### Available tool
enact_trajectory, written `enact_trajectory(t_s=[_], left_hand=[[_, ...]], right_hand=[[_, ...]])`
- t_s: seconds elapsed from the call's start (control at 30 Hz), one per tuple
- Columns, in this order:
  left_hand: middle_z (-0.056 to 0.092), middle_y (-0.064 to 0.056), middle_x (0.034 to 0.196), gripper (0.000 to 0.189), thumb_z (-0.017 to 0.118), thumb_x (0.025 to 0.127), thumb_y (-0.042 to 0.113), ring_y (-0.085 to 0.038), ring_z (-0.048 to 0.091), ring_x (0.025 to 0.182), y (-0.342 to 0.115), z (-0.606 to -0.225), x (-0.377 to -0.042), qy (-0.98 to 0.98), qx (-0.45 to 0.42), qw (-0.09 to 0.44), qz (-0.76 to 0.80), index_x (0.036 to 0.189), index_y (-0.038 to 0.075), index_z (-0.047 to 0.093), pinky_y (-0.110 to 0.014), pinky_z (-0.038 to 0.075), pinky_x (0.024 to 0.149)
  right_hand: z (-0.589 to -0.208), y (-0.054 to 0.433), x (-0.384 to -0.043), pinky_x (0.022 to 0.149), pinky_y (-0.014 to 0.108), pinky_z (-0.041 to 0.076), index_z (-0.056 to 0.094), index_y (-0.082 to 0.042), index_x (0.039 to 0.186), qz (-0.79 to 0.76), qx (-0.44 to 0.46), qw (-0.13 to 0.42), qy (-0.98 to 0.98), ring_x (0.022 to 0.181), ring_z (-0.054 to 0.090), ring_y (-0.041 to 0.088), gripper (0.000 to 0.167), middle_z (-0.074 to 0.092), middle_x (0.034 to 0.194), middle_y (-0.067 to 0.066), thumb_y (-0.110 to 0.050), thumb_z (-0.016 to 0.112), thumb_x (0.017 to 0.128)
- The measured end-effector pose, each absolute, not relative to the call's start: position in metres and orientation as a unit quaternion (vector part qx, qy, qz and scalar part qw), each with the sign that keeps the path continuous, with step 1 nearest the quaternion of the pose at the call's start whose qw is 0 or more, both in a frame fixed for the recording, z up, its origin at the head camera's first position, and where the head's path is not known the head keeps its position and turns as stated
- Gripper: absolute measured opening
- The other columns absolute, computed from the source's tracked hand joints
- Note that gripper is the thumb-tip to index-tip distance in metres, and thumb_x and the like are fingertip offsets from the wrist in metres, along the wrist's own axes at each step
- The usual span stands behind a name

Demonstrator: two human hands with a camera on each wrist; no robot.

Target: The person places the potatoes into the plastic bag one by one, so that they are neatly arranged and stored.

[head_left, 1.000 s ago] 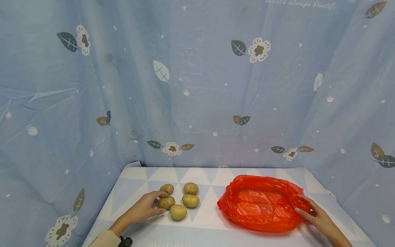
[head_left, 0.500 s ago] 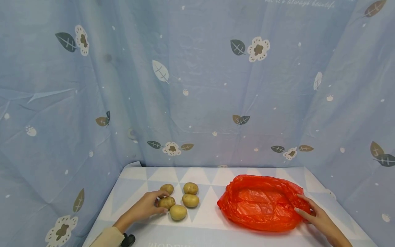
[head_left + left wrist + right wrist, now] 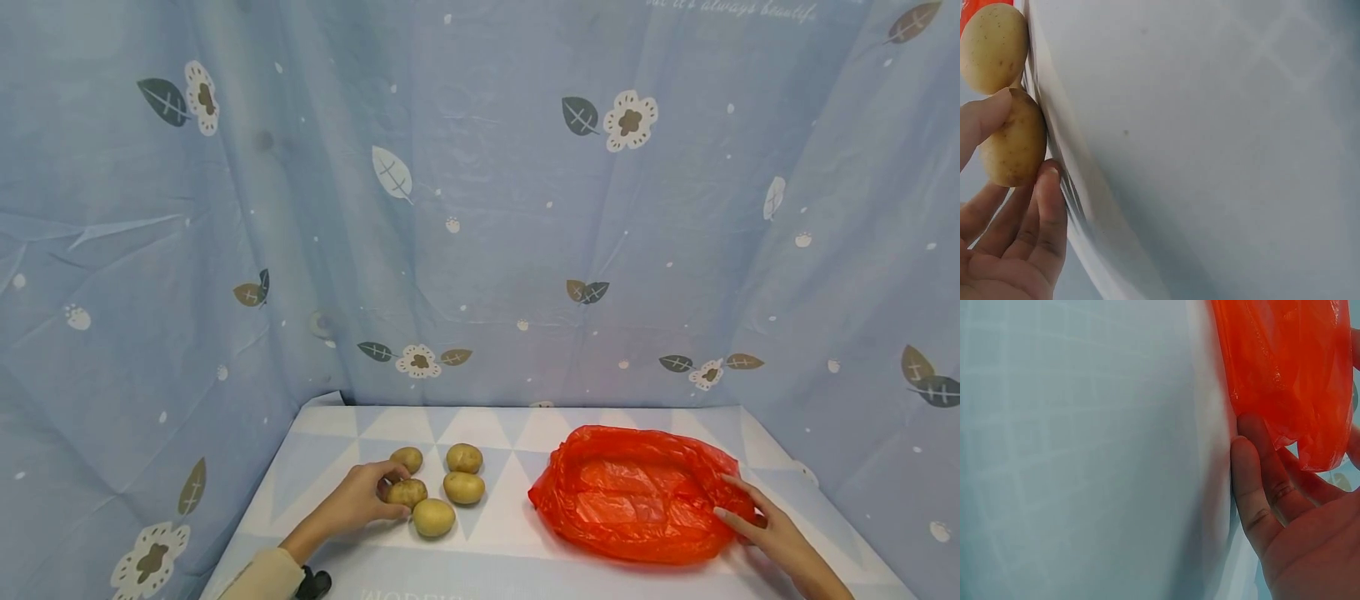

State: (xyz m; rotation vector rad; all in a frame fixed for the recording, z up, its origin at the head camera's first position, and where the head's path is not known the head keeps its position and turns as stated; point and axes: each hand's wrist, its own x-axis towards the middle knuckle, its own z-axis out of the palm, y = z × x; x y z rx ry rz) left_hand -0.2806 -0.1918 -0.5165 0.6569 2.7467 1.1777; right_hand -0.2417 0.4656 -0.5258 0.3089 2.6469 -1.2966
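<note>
My left hand (image 3: 354, 502) pinches a yellow-brown potato (image 3: 407, 493) on the table. In the left wrist view the thumb lies on this potato (image 3: 1015, 140) and the fingers bend against its other side. Close by lie several more potatoes: one nearer the front (image 3: 433, 517), two to the right (image 3: 463, 487) and one behind (image 3: 407, 458). At the right, a red plastic bag (image 3: 637, 496) lies spread with its mouth facing up. My right hand (image 3: 780, 533) holds the bag's right rim, thumb and a finger over the edge; the right wrist view shows other fingers low against its outside.
The table (image 3: 502, 542) has a pale triangle-patterned cover. Blue curtains (image 3: 480, 250) with leaf and flower prints hang behind it and along both sides. A black object (image 3: 313, 583) sits at the left sleeve.
My left thumb and fingers have closed in on the potato, which has shifted very slightly to the right. The right hand and the red bag stay nearly as they were.
</note>
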Motion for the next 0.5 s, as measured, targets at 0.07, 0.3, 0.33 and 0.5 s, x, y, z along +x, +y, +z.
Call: enact_trajectory(t_s=[0.07,0.3,0.33,0.5], left_hand=[[0.070,0.002,0.102,0.047,0.093,0.076,0.027,-0.013,0.060,0.080,-0.1908,-0.5164,-0.2814,0.895,0.214,0.042,0.388,0.114,0.012,0.070,-0.025,0.050,0.066],[0.071,0.002,0.102,0.046,0.093,0.076,0.028,-0.013,0.060,0.079,-0.1890,-0.5195,-0.2847,0.895,0.212,0.035,0.391,0.112,0.013,0.070,-0.025,0.050,0.065],[0.070,0.003,0.100,0.045,0.093,0.076,0.028,-0.013,0.060,0.079,-0.1890,-0.5205,-0.2852,0.896,0.211,0.032,0.389,0.112,0.014,0.070,-0.025,0.050,0.064],[0.067,0.007,0.093,0.045,0.095,0.074,0.028,-0.014,0.060,0.077,-0.1896,-0.5229,-0.2861,0.895,0.204,0.020,0.395,0.110,0.015,0.071,-0.026,0.050,0.062]], right_hand=[[-0.5253,0.4657,-0.2416,0.089,0.046,0.059,0.015,-0.006,0.162,-0.437,0.105,0.090,0.889,0.125,0.046,0.055,0.097,0.018,0.156,0.037,-0.057,0.064,0.096],[-0.5238,0.4646,-0.2410,0.088,0.045,0.059,0.015,-0.004,0.161,-0.435,0.105,0.092,0.889,0.123,0.048,0.054,0.098,0.020,0.155,0.038,-0.058,0.064,0.096],[-0.5236,0.4643,-0.2408,0.088,0.045,0.059,0.016,-0.003,0.161,-0.435,0.105,0.092,0.889,0.122,0.048,0.054,0.098,0.020,0.155,0.038,-0.058,0.065,0.096],[-0.5224,0.4640,-0.2385,0.089,0.046,0.059,0.017,-0.005,0.162,-0.440,0.096,0.093,0.888,0.129,0.041,0.058,0.093,0.016,0.157,0.038,-0.054,0.064,0.098]])
